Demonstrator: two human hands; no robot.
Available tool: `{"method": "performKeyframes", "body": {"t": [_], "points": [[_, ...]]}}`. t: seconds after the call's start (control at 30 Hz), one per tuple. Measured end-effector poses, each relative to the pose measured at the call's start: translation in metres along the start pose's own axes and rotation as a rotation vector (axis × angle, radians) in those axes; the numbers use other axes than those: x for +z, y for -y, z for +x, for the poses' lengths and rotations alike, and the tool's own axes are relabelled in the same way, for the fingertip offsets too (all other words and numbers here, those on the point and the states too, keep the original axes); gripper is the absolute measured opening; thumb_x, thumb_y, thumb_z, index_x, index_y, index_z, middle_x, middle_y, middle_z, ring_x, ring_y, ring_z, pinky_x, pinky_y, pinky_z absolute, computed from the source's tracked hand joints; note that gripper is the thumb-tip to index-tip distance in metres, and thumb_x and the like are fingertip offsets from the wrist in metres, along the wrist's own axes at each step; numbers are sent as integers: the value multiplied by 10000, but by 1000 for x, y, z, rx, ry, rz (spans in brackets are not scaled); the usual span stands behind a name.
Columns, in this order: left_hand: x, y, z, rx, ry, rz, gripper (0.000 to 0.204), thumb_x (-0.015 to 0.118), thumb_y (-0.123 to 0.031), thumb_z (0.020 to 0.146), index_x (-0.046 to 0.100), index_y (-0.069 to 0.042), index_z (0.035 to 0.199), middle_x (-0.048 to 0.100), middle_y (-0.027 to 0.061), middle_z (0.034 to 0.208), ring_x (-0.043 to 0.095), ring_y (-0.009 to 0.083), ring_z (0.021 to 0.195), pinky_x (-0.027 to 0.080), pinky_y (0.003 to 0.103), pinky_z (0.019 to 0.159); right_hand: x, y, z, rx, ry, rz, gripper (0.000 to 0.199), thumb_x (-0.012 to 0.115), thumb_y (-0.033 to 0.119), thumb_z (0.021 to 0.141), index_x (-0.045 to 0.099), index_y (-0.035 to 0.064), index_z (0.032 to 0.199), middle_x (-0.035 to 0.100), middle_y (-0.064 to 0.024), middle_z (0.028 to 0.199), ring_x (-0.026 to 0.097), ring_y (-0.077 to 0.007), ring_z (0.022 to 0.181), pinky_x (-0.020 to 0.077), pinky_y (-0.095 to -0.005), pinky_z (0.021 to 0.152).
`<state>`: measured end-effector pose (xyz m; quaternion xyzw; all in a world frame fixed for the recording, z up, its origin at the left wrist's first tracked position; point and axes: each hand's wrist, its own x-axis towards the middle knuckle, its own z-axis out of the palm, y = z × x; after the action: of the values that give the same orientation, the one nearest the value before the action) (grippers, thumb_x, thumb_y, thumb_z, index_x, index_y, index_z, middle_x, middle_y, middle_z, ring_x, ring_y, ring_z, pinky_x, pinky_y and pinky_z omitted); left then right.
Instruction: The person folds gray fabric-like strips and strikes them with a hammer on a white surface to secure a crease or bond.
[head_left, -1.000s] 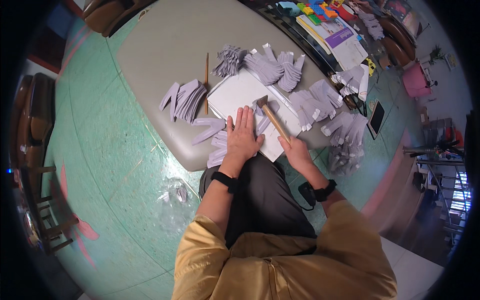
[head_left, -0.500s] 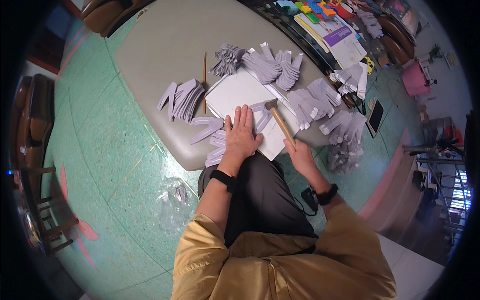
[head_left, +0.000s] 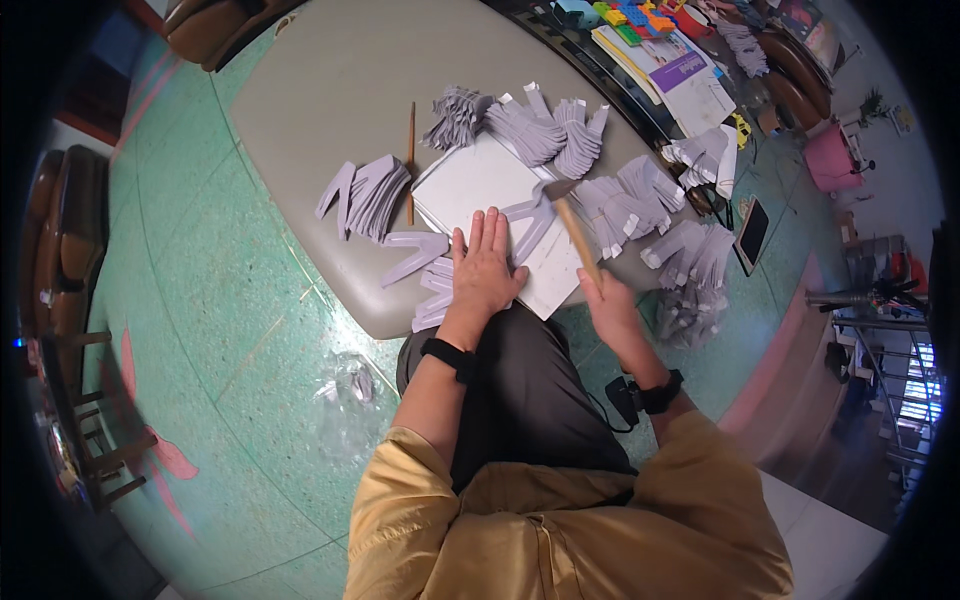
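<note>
My left hand point(head_left: 486, 270) lies flat, fingers stretched, on a white board point(head_left: 465, 185). Just right of its fingertips a grey-lilac V-shaped strip point(head_left: 534, 222) rests on the board; whether the fingers touch it I cannot tell. My right hand point(head_left: 612, 308) is closed round the wooden handle of a hammer point(head_left: 578, 238). The hammer's head is at the strip's upper right end and looks slightly blurred. Another V-shaped strip point(head_left: 408, 258) lies left of my left hand, and several more strips point(head_left: 432, 292) lie partly under that hand's edge.
The board sits on a padded grey-brown surface point(head_left: 340, 90). Bundles of similar strips stand around it: one at the left point(head_left: 372, 198), others at the back point(head_left: 525, 130) and right point(head_left: 625, 200). A thin wooden stick point(head_left: 410, 165) lies near the left bundle. A phone point(head_left: 750, 235) is at far right.
My right hand has moved slightly right, and the hammer's head has shifted up and right, off the spot where it was on the strip. My left hand has hardly moved.
</note>
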<state>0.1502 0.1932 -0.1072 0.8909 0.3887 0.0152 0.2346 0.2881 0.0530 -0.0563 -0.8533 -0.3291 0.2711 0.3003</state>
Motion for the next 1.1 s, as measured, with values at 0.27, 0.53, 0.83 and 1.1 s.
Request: {"method": "performKeyframes", "body": {"t": [0.27, 0.53, 0.83, 1.1], "points": [[-3, -2, -1, 12, 15, 7, 828, 572, -415, 762, 212, -33, 1403, 177, 91, 1481, 110, 239, 1379, 57, 469, 1102, 1, -2, -12, 17, -16, -53, 444, 510, 390, 879, 551, -49, 823, 570, -269, 722, 556, -452, 750, 430, -469, 638], [5, -2, 4, -17, -45, 58, 681, 441, -413, 858, 257, -24, 1385, 205, 102, 1471, 128, 254, 1374, 99, 510, 1084, -7, 6, -13, 49, 34, 0, 474, 511, 413, 878, 543, -56, 816, 549, -257, 672, 551, -425, 669, 424, -456, 615], [-6, -18, 33, -41, -289, 120, 336, 522, -234, 851, 512, -90, 1154, 547, 86, 1099, 465, 257, 1098, 218, 489, 1036, -10, -14, -12, 87, 33, 79, 401, 537, 364, 876, 532, -31, 803, 540, -183, 618, 539, -313, 556, 410, -386, 537], [-10, -8, 39, -165, -319, -326, 150, 618, -134, 764, 572, -48, 878, 604, 87, 835, 577, 259, 829, 421, 387, 775, -7, -20, -12, 45, -67, 62, 275, 541, 264, 859, 529, -11, 853, 543, -179, 610, 552, -315, 542, 416, -394, 519]]}}
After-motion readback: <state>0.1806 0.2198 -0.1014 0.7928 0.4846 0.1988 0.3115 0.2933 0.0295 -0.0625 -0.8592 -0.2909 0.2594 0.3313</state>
